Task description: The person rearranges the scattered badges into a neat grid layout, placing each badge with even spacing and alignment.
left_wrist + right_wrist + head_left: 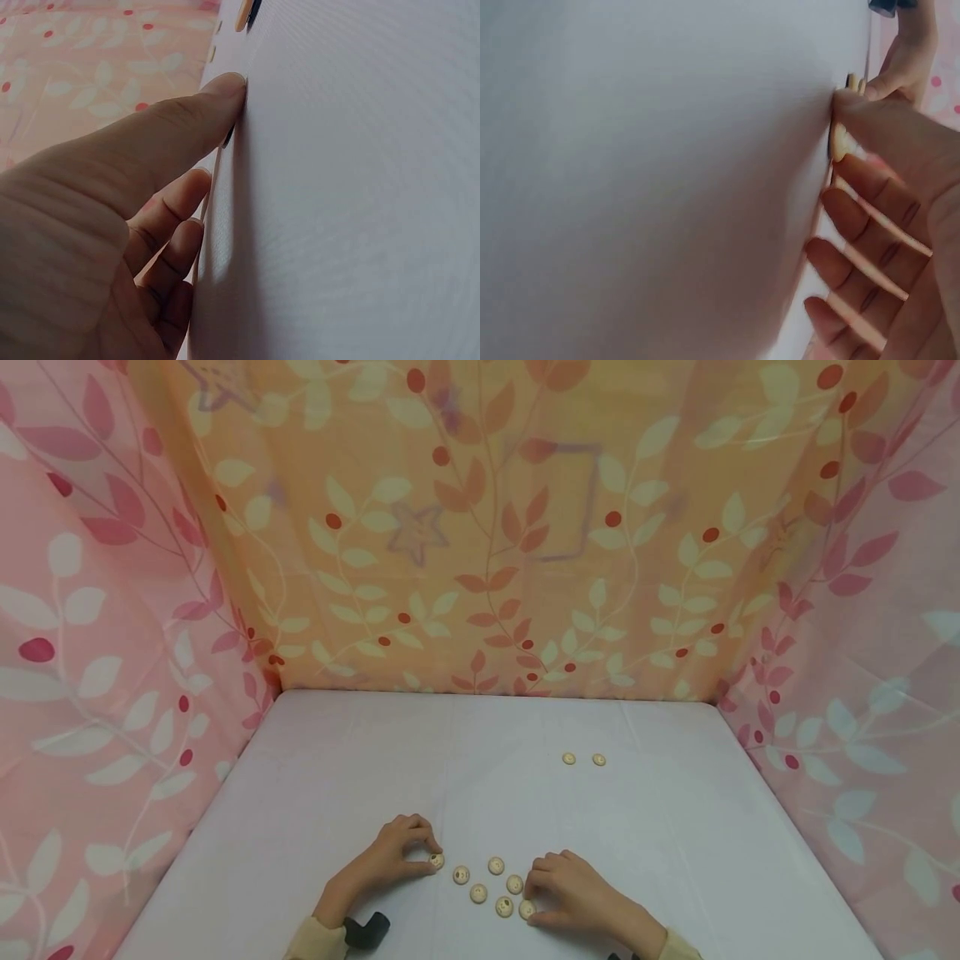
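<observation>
Small round cream discs with dark face-like marks lie on the white table (360,752). My left hand (393,852) pinches the leftmost disc (437,862) between thumb and index finger, down at the table surface. In the left wrist view the thumb (176,127) hides most of that disc. On the right, my right hand (573,893) pinches another disc (527,909), seen edge-on between thumb and index finger in the right wrist view. Between the hands lies a loose cluster of several discs, among them a disc with a dark patch (504,907) beside the right fingertips.
Two more discs, one left (569,758) and one right (599,760), lie side by side farther back. A leaf-patterned orange curtain (480,527) closes off the back, with pink patterned curtains at both sides. Dark wrist straps show, one at the left wrist (367,932).
</observation>
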`<act>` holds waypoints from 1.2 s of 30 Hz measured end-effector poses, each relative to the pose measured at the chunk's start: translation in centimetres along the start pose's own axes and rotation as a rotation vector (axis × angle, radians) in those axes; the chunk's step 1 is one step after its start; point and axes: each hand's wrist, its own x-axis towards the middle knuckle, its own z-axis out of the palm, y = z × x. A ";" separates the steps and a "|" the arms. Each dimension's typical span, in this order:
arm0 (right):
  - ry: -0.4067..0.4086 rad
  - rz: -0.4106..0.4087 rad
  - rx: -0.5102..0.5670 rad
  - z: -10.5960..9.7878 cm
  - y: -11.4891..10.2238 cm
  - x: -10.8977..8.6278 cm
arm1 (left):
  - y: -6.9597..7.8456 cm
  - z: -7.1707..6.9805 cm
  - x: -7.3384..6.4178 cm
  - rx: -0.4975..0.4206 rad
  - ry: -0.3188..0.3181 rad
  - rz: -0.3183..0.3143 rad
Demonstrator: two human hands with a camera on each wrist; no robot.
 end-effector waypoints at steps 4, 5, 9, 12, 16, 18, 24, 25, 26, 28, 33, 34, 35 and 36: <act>0.012 -0.037 -0.026 0.1 0.2 0.0 | 0.0 0.0 0.0 -0.008 0.003 0.002; 0.015 -0.049 -0.033 0.1 0.2 0.0 | 0.0 0.0 0.0 -0.011 0.004 0.005; 0.039 -0.091 -0.054 0.0 0.2 0.1 | 0.0 0.0 0.0 -0.017 0.004 0.007; 0.050 -0.109 -0.066 0.1 0.2 0.1 | -0.1 0.1 0.0 -0.013 0.003 0.003; 0.030 -0.101 -0.073 0.1 0.1 0.1 | -0.3 0.3 0.0 -0.009 0.001 0.004; 0.012 -0.090 -0.072 0.0 0.0 0.1 | -0.4 0.2 0.0 -0.009 0.002 0.005; 0.009 -0.091 -0.085 -0.2 0.0 0.2 | -0.2 0.1 0.0 0.001 0.010 0.002; 0.013 -0.093 -0.088 -0.2 0.0 0.2 | -0.2 0.1 0.0 0.003 0.011 0.003; 0.015 -0.097 -0.092 -0.2 0.0 0.2 | -0.2 0.1 0.0 0.005 0.012 0.003; 0.016 -0.097 -0.096 -0.2 0.0 0.3 | -0.1 0.1 0.0 0.010 0.016 0.006; 0.012 -0.090 -0.092 -0.1 0.0 0.4 | 0.0 0.0 0.0 0.002 0.017 0.010; 0.011 -0.088 -0.087 -0.1 0.1 0.4 | 0.0 0.0 0.0 -0.002 0.016 0.009; 0.009 -0.083 -0.079 -0.1 0.1 0.4 | 0.0 -0.1 0.0 -0.005 0.015 0.009; 0.005 -0.076 -0.070 -0.1 0.2 0.4 | 0.0 -0.1 0.0 -0.007 0.014 0.008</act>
